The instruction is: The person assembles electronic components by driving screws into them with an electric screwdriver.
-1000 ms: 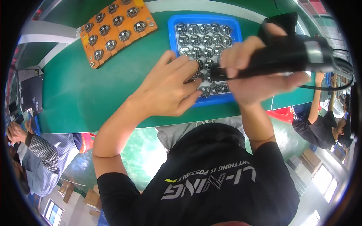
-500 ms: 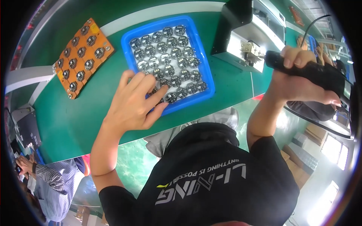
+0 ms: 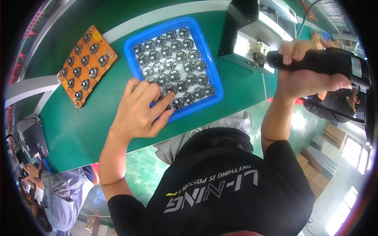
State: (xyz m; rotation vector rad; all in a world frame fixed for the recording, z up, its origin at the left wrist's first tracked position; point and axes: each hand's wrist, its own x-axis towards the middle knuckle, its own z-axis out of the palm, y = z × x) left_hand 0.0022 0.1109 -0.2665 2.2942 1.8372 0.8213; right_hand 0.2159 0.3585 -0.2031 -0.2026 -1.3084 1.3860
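Note:
My left hand is over the near left corner of a blue tray. Its index finger reaches out onto a small round circuit board, the thumb is apart, and the other fingers curl; nothing shows in its grip. In the tray, several rows of these boards lie on a white lining. My right hand is raised at the right, wrapped round a long black handheld device with a pale label; what kind of device I cannot tell.
An orange board with round parts in rows lies left of the tray on the green table. Behind my right hand stands a black and white machine with a metal fixture. A person in a striped top works at the lower left; cardboard boxes are at the right.
The view has shifted slightly. My right hand and the black device have tilted a little and sit slightly further left. My left hand's index finger stays on the boards.

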